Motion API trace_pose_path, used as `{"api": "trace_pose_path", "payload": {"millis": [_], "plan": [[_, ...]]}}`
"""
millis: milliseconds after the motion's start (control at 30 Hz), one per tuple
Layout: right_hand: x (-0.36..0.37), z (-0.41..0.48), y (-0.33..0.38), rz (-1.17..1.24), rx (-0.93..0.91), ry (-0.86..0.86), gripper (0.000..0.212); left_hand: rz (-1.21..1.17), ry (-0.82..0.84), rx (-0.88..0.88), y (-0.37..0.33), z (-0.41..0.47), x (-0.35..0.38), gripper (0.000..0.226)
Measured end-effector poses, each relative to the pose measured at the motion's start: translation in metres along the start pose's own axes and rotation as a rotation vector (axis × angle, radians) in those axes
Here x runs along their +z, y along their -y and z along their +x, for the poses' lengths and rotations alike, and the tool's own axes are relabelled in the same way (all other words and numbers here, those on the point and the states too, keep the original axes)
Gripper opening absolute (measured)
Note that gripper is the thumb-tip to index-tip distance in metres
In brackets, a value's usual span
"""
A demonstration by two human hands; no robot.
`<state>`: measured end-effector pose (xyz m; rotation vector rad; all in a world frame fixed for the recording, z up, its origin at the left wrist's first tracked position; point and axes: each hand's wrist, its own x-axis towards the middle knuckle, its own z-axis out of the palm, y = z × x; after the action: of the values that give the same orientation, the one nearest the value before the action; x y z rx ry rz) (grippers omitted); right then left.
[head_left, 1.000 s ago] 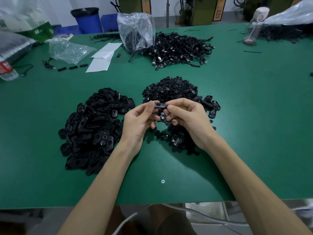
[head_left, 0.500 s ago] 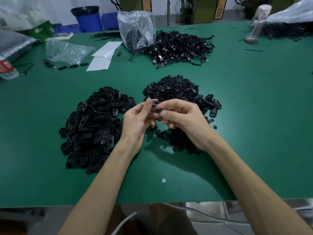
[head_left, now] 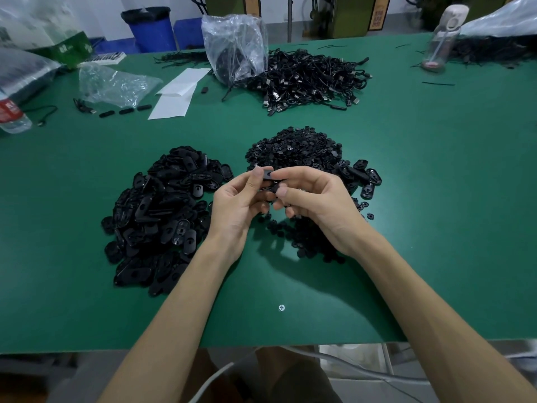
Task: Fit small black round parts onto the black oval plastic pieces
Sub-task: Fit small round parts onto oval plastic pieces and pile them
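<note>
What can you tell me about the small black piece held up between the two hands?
The black oval piece is small, flat and elongated, seemingly smooth plastic with a slight sheen. A small dark round opening shows on its camera-facing side. It lies roughly level above the green table, in front of the heap of round parts. The left hand pinches its left end; the right hand covers its right end with its fingers.

The green worktop (head_left: 436, 199) carries an upright clear plastic bag (head_left: 235, 45) touching a heap of black cables (head_left: 313, 80). Left of them lie 2 white paper sheets (head_left: 177, 94) and a crumpled clear bag (head_left: 113, 82). A red-labelled bottle (head_left: 10, 114) lies at the left edge. A clear bottle (head_left: 443, 36) stands far right, and a blue bin (head_left: 149, 29) stands behind the worktop. 1 screw head (head_left: 281, 307) shows near the front edge.
</note>
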<state>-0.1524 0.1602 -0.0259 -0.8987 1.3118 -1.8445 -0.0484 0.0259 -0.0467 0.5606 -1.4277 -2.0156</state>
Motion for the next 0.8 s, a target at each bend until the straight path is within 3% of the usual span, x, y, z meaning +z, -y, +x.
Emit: {"api": "trace_pose_path", "payload": {"millis": [267, 467, 600, 800], "plan": [[0.0019, -0.0015, 0.0028, 0.036, 0.016, -0.078, 0.027, -0.052, 0.009, 0.002, -0.0035, -0.0028, 0.0024, 0.029], [-0.0002, -0.0001, 0.0048, 0.030, -0.045, -0.241, 0.023, -0.085, 0.044, 0.018, -0.0065, -0.0046, 0.0046, 0.034], [-0.0026, 0.0003, 0.0049, -0.009, -0.059, -0.260, 0.012, -0.083, 0.051, 0.026, -0.0065, -0.0047, 0.0045, 0.031], [-0.0029, 0.0005, 0.0040, -0.059, -0.078, -0.256, 0.012, -0.023, 0.053, 0.040, -0.0040, -0.0041, 0.0035, 0.023]]}}
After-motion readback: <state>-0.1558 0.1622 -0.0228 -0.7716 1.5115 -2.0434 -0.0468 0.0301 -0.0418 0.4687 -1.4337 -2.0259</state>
